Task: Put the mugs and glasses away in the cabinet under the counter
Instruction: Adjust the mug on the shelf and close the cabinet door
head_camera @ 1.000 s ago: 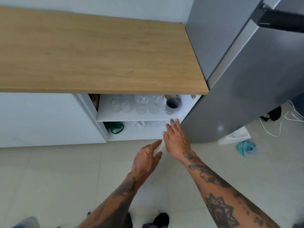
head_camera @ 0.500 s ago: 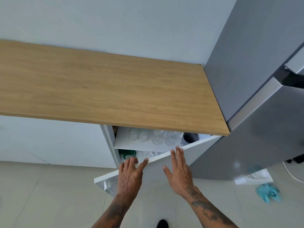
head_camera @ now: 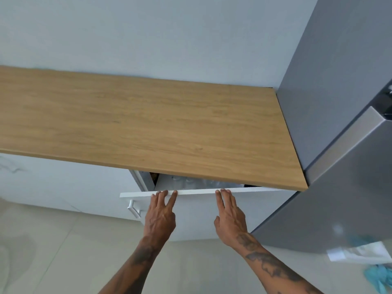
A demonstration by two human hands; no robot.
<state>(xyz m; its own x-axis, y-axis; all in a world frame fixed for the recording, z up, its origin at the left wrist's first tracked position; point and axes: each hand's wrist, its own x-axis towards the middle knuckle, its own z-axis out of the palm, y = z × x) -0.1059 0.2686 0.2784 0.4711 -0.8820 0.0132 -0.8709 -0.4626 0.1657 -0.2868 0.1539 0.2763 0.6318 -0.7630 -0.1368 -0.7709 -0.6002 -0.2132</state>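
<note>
Your left hand (head_camera: 160, 215) and right hand (head_camera: 230, 215) both lie flat on the white flat-panel cabinet door (head_camera: 195, 213), fingers straight and close together, fingertips at its top edge. Neither hand grips anything; they're open palms w/ nothing held, just pressing on the panel.

Progress: looks nearly done. The light oak-look wooden countertop (head_camera: 148, 128) shows bare, 0 mugs or glasses on it. The clear drinking glasses (head_camera: 191, 181) sit inside the cabinet under the counter, glimpsed only through the narrow gap above the door; they're blurred, so count and exact spots can't be told. No mugs can be made out through that gap. What's left, as far as I can judge: push the door the rest of the way shut.

Orientation: the door is ajar, its top edge running left-right, roughly parallel to the counter's front edge. That's its long axis in this view. The free side w/ the small white bar handle (head_camera: 133, 209) is at the left and stands out further from the cabinet; the right side, next to the tall grey metal fridge (head_camera: 339, 145), sits closer in, so hinges are prob. on the right. The face points toward you and slightly left.
</note>
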